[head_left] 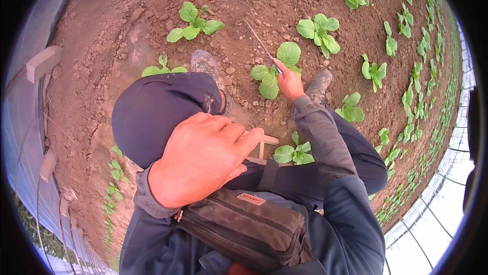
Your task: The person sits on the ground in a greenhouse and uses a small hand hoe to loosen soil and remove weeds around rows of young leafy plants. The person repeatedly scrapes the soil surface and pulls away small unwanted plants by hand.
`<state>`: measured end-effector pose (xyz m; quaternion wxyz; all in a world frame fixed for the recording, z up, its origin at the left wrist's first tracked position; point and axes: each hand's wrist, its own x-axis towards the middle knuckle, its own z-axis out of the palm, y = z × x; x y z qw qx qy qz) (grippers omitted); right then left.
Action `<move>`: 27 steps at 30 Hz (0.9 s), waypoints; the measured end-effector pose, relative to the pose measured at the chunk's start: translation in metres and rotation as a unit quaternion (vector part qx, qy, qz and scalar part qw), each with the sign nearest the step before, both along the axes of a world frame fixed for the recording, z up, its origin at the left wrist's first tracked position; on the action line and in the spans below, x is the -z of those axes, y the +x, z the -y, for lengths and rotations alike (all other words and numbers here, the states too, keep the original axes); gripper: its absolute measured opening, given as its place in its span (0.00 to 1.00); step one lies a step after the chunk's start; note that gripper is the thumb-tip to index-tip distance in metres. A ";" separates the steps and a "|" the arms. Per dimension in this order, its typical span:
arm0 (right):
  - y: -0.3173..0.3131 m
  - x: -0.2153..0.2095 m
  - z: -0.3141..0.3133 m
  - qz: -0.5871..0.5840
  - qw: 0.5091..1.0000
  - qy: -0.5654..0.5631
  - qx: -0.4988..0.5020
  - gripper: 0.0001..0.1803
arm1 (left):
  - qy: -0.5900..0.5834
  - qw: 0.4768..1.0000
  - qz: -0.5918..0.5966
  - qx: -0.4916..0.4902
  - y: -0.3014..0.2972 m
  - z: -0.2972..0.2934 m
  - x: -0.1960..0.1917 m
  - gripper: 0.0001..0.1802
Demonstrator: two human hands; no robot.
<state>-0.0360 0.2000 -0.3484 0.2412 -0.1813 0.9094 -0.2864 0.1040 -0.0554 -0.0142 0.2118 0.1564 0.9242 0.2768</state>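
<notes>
- Green leaves of a young seedling (274, 74) sit just above the centre of the frame, and that is where my right hand (290, 84) works, right beside the plant.
- My right fingers are curled closed around a thin stick (259, 41) that slants up and left from my fist over the brown soil (152, 0).
- My left hand (201, 160) rests at the centre of the frame on my knee (152, 115); its fingers lie nearly flat, loosely spread, gripping nothing.
- I judge the stick light and stiff, a bit springy; holding it low, near the working end, gives me the steadiest control.
- The seedling looks soft and easy to bruise; I would touch it only at the base of the stem, never by the broad leaves.
- A small wooden stool (264, 145) shows between my legs, a dark waist bag (244, 224) at the lower centre.
- More seedlings run in rows toward the upper right.
</notes>
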 end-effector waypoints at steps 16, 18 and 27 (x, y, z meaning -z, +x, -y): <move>0.040 -0.027 -0.099 0.020 0.990 0.030 0.139 0.28 | -0.002 0.998 -0.059 0.008 -0.002 -0.010 0.004 0.37; 0.012 -0.007 -0.064 -0.010 0.992 -0.022 0.122 0.28 | 0.002 0.999 -0.052 0.009 -0.005 -0.010 0.003 0.37; -0.086 0.002 0.017 0.034 0.963 -0.050 0.264 0.28 | 0.010 1.000 -0.020 0.003 -0.014 -0.009 0.001 0.37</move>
